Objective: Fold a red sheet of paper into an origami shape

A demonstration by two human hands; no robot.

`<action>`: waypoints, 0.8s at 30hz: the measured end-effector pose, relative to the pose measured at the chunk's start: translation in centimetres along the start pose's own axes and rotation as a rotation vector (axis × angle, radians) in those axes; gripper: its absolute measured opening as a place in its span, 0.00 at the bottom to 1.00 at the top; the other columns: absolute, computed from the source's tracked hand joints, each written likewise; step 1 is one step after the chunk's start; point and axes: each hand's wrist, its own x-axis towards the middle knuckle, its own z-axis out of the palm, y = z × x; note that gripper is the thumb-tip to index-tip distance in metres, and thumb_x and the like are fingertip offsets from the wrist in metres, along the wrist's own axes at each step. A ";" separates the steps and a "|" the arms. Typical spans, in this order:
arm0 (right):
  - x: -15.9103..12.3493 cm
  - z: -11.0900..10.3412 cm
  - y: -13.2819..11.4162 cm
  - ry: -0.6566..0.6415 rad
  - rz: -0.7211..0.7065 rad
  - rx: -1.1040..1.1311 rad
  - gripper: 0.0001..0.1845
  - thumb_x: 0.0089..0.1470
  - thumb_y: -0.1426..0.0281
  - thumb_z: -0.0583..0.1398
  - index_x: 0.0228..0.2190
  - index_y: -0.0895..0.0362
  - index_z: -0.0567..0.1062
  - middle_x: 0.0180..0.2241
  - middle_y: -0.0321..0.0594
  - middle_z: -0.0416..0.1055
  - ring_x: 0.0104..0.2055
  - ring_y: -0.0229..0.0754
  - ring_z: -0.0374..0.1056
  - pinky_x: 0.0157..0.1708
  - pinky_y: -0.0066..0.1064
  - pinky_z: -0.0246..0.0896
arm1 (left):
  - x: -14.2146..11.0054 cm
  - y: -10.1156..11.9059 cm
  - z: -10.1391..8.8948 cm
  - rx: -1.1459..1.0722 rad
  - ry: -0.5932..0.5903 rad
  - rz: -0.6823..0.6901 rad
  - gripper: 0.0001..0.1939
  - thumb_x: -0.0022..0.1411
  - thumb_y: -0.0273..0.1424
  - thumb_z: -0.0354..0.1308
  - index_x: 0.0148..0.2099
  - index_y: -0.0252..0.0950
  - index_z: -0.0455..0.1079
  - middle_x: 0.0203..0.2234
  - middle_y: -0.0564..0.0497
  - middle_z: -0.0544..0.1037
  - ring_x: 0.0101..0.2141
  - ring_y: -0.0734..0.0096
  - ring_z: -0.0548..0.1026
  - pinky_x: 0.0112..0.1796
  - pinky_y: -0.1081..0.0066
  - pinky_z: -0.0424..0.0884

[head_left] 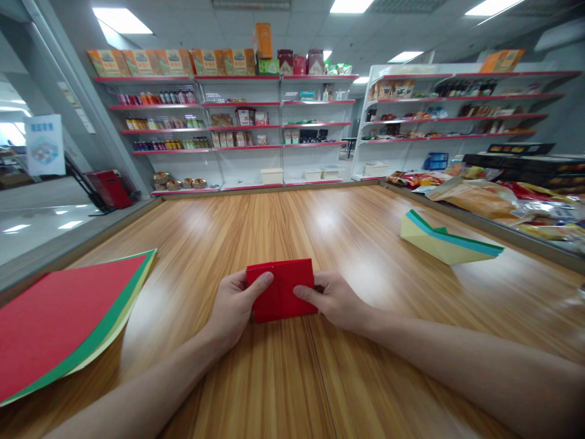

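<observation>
A folded piece of red paper (283, 296) is held up between both hands above the middle of the wooden table (219, 244). My left hand (233, 308) grips its left side, thumb pressed on the near face and the other fingers behind. On the right edge my right hand (336, 300) pinches it the same way, its thumb lying across the front. The fingertips behind the paper are hidden. To the far right on the table sits a folded paper boat (448, 241) in pale yellow, with blue and green along its upper edge.
At the left lie stacked sheets of coloured paper (73, 311), red on top, green and pale yellow below. Bagged goods (479, 198) and dark boxes (525, 161) line the right side. Stocked shelves (242, 125) stand beyond the table, with a red box (109, 189) on the floor at left.
</observation>
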 end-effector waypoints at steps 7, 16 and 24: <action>0.0 -0.1 0.2 0.004 0.022 -0.068 0.18 0.56 0.57 0.56 0.33 0.60 0.76 0.32 0.42 0.74 0.34 0.42 0.69 0.34 0.33 0.65 | 0.0 0.0 0.1 -0.011 0.027 0.024 0.13 0.54 0.35 0.65 0.37 0.31 0.77 0.32 0.44 0.81 0.32 0.61 0.78 0.36 0.64 0.75; 0.1 -0.6 0.1 -0.090 0.160 -0.131 0.24 0.56 0.53 0.55 0.23 0.61 0.69 0.17 0.35 0.62 0.16 0.31 0.60 0.14 0.22 0.51 | -0.1 0.2 0.8 -0.184 0.046 -0.025 0.13 0.54 0.33 0.65 0.41 0.31 0.76 0.34 0.44 0.81 0.35 0.59 0.79 0.40 0.61 0.75; 0.2 -0.8 -0.2 -0.074 0.198 -0.091 0.23 0.53 0.54 0.57 0.20 0.61 0.67 0.15 0.34 0.62 0.13 0.30 0.57 0.10 0.19 0.49 | 0.4 -0.1 0.0 -0.136 -0.057 -0.159 0.15 0.54 0.32 0.65 0.42 0.26 0.75 0.34 0.39 0.80 0.33 0.57 0.79 0.37 0.60 0.75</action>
